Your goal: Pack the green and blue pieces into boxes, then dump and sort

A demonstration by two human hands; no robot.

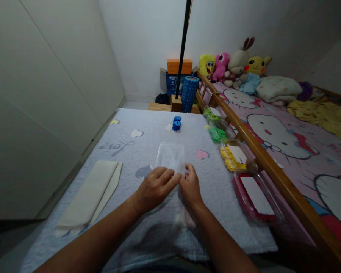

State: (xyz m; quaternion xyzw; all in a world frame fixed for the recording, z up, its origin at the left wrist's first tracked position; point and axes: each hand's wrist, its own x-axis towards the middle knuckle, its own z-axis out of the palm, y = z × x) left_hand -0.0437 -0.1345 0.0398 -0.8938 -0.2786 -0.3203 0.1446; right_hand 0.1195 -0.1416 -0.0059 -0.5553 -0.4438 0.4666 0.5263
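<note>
A clear plastic box (170, 154) is in front of me at the middle of the cloth-covered table. My left hand (155, 186) lies over its near edge, fingers bent together against the plastic. At the near right corner, my right hand (191, 186) grips the box, with thumb and fingers curled in. Both hands hide the near side of the box, so how its lid sits cannot be made out. Beyond it, toward the far edge, stand two short stacks of blue flower-shaped pieces (176, 124).
Along the table's right side stand clear boxes with red (255, 197), yellow (235, 156), green (219, 132) and lime (212, 113) pieces. White folded sheets (88, 193) lie left. A wooden bed rail (261, 152) borders the right; a black pole (183, 49) rises behind.
</note>
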